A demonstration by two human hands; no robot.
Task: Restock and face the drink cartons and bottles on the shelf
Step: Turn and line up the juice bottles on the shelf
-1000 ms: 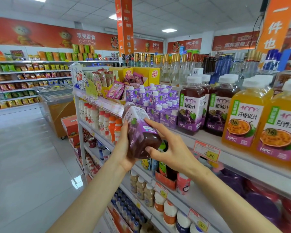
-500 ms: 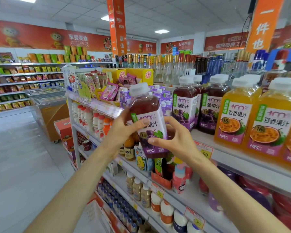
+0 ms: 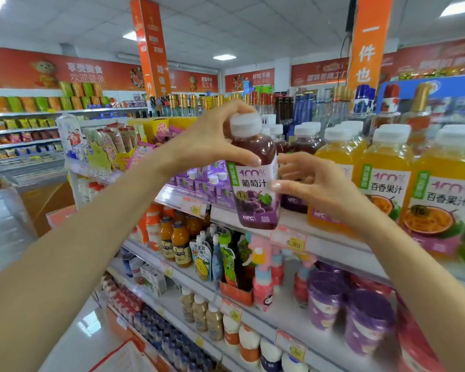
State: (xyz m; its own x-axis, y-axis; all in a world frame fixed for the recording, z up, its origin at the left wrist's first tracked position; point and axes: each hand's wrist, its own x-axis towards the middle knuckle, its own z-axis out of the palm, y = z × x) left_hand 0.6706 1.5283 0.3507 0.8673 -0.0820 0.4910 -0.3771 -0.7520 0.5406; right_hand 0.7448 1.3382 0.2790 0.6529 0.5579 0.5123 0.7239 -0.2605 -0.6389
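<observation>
Left hand (image 3: 212, 140) curls round the grape juice bottle's (image 3: 255, 194) shoulder, holding it upright; right hand (image 3: 314, 183) half-curled beside it, thumb touching the label, grip unclear; passionfruit bottles (image 3: 384, 178) just beyond the right hand.

Two orange hanging banners with white characters drop from the ceiling, one left (image 3: 151, 49), one right (image 3: 367, 44). A long red wall banner (image 3: 65, 71) runs along the far wall. Rectangular ceiling light panel (image 3: 224, 57), lit. Far left: white wall shelves of bagged snacks (image 3: 19, 130), with a glass-lidded chest freezer (image 3: 24, 167) in front of them. Yellow cardboard display box (image 3: 156, 127) at the aisle end, snack pouches leaning beside it. Yellow price tags (image 3: 293, 242) clipped on the shelf edges. Glossy pale floor (image 3: 0, 237).
</observation>
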